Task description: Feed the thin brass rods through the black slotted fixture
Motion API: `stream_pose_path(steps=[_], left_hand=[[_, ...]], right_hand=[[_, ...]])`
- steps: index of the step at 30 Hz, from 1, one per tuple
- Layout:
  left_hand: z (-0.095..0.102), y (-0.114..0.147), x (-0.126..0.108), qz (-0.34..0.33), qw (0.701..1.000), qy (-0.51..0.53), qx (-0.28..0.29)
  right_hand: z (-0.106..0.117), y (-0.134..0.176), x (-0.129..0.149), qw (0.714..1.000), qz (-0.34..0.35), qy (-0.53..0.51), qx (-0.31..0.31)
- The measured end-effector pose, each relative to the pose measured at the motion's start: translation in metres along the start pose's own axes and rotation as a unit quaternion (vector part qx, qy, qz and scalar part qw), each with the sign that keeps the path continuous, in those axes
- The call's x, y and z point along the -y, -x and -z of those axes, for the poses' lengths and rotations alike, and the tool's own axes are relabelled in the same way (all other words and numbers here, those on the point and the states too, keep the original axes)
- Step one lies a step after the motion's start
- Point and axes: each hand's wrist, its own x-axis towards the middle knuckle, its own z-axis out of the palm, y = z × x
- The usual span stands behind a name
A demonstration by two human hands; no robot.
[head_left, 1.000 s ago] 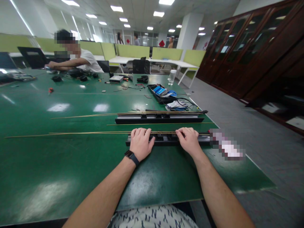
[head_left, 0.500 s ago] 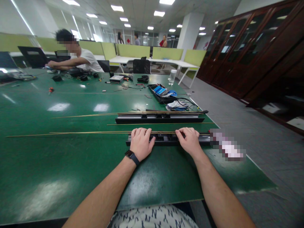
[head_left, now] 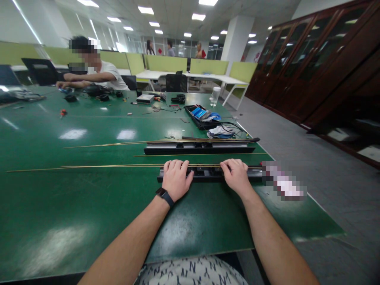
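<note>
Several slender brassy rods, right hand pinching some, left hand over black rail, hold unclear

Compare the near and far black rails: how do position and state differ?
The near rail lies partly hidden under the left hand and right hand; no hand covers the far rail. The near rail's left end sits further right in the picture than the far rail's. Both are long and dark, with thin gold rods along them.

Stretches left forearm and right forearm forward, converging toward the front. Holds left hand palm down, fingers close together, thumb spread inward; curls right hand palm down, thumb near forefinger.
</note>
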Motion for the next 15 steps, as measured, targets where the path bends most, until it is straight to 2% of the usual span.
stream_pose_path(steps=[15], left_hand=[[-0.0006, 0.0005, 0.0005, 0.002, 1.0, 0.005, -0.005]], right_hand=[[0.0007, -0.0008, 0.0002, 1.0, -0.001, 0.001, -0.003]])
